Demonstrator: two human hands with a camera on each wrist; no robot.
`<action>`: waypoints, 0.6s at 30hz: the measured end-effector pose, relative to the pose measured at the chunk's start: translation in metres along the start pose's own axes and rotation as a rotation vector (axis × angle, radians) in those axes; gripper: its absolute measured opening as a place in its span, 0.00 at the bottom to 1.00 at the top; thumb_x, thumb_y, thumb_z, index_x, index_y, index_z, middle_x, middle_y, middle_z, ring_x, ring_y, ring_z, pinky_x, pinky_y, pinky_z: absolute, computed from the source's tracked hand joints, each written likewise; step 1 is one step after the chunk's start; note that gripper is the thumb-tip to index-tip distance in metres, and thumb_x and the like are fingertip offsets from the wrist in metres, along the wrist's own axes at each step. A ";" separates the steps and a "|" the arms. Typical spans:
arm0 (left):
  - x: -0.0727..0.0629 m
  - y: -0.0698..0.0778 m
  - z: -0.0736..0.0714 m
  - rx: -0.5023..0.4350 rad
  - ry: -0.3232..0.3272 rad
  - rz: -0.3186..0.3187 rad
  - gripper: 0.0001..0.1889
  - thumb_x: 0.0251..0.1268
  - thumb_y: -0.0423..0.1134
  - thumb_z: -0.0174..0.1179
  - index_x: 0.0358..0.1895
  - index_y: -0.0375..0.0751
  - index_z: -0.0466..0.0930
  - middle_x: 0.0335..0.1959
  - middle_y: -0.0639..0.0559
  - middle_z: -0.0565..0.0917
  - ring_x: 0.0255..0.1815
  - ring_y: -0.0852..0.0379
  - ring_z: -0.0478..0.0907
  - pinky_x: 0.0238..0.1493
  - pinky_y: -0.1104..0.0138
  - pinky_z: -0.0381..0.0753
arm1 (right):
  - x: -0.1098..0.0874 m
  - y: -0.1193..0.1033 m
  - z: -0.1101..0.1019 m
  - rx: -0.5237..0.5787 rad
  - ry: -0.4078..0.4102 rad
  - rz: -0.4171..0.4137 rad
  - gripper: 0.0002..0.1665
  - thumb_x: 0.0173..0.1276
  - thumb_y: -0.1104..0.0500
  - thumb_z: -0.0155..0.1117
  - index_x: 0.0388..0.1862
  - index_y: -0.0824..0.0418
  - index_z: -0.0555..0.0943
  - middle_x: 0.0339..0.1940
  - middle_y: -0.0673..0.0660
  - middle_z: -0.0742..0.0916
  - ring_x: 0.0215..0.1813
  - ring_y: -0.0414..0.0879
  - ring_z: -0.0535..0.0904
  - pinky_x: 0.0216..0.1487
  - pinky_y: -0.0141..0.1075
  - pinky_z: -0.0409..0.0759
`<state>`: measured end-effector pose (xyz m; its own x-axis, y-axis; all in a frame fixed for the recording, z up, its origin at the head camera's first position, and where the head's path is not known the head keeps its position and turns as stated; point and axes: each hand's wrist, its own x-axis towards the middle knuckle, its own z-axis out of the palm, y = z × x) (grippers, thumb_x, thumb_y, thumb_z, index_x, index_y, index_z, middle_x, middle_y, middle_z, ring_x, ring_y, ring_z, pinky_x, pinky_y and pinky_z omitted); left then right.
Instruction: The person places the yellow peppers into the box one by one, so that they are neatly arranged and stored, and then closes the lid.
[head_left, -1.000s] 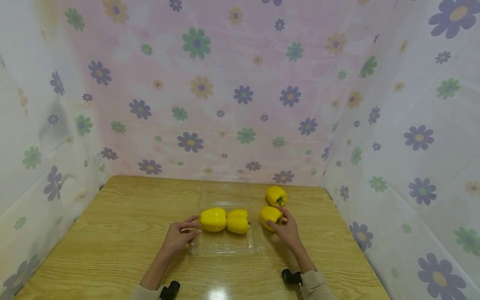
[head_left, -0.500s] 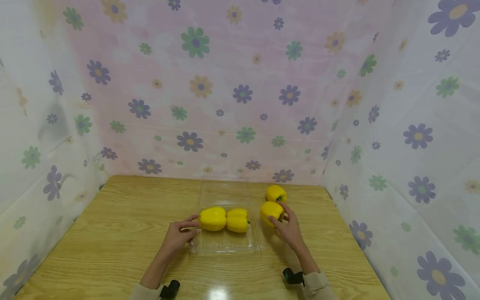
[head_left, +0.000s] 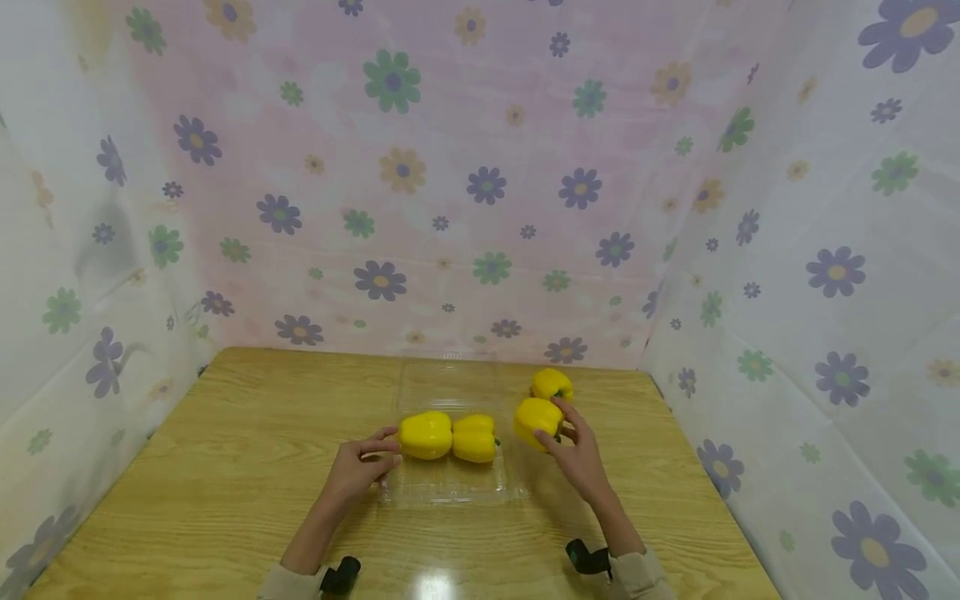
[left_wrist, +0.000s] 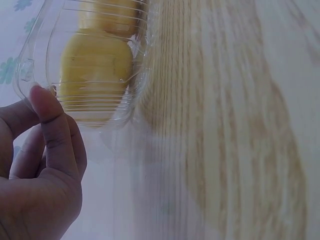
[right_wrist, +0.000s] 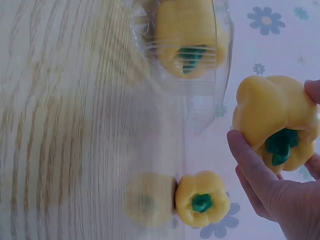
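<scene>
My right hand [head_left: 581,462] grips a yellow bell pepper [head_left: 536,422], its thumb on one side and its fingers on the other. In the right wrist view this pepper hangs above the table, with its green stem [right_wrist: 281,146] showing. A clear plastic clamshell box [head_left: 450,496] stands open in front of me. Inside it two yellow bell peppers lie end to end, the left one [head_left: 425,435] against the right one [head_left: 474,439]. My left hand [head_left: 354,469] pinches the box's left rim; the left wrist view shows a fingertip [left_wrist: 46,102] on the clear edge.
Another yellow bell pepper [head_left: 551,383] sits on the wood-grain table [head_left: 247,467], behind my right hand. The box's lid [head_left: 450,382] lies folded back towards the rear edge. Flower-patterned sheets [head_left: 427,183] enclose the table at the back and on both sides.
My right hand has lifted its bell pepper off the table and brought it slightly left, towards the box. The left hand, the box and the peppers in it stay put.
</scene>
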<state>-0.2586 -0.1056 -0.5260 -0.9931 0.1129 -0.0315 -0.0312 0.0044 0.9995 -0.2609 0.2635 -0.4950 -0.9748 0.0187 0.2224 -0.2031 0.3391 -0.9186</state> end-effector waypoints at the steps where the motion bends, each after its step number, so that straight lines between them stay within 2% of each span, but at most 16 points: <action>1: 0.000 0.000 0.000 0.000 0.003 -0.001 0.12 0.64 0.24 0.66 0.50 0.23 0.85 0.72 0.38 0.74 0.25 0.57 0.74 0.21 0.72 0.76 | -0.001 -0.001 0.001 0.001 -0.004 -0.010 0.37 0.71 0.57 0.70 0.76 0.53 0.69 0.79 0.65 0.66 0.66 0.70 0.72 0.45 0.42 0.88; 7: 0.001 0.001 0.000 -0.001 0.013 -0.004 0.12 0.65 0.24 0.66 0.50 0.24 0.85 0.71 0.39 0.75 0.29 0.54 0.78 0.21 0.72 0.76 | -0.005 -0.007 0.005 -0.020 -0.020 -0.071 0.36 0.70 0.60 0.71 0.75 0.55 0.71 0.77 0.64 0.69 0.65 0.67 0.74 0.53 0.45 0.85; 9: 0.001 0.001 0.000 -0.002 0.011 -0.011 0.12 0.65 0.24 0.66 0.50 0.24 0.85 0.71 0.39 0.74 0.28 0.55 0.77 0.21 0.71 0.76 | -0.006 -0.007 0.007 -0.019 -0.026 -0.083 0.37 0.69 0.61 0.71 0.76 0.56 0.70 0.77 0.63 0.70 0.65 0.65 0.75 0.56 0.45 0.83; 14: 0.002 0.000 0.000 -0.004 0.009 -0.016 0.12 0.64 0.24 0.66 0.50 0.24 0.85 0.71 0.39 0.75 0.25 0.57 0.75 0.22 0.72 0.76 | -0.007 -0.008 0.012 -0.009 -0.038 -0.126 0.37 0.69 0.63 0.71 0.76 0.56 0.70 0.76 0.63 0.72 0.66 0.61 0.75 0.61 0.37 0.78; 18: 0.003 -0.001 0.000 -0.007 0.004 -0.013 0.12 0.65 0.24 0.66 0.50 0.25 0.85 0.71 0.40 0.75 0.24 0.59 0.74 0.22 0.72 0.76 | -0.007 -0.009 0.015 -0.002 -0.047 -0.165 0.37 0.68 0.63 0.71 0.75 0.55 0.71 0.73 0.63 0.75 0.65 0.59 0.76 0.64 0.39 0.77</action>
<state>-0.2618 -0.1056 -0.5267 -0.9931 0.1088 -0.0444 -0.0447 -0.0007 0.9990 -0.2533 0.2462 -0.4936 -0.9316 -0.0815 0.3542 -0.3603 0.3353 -0.8705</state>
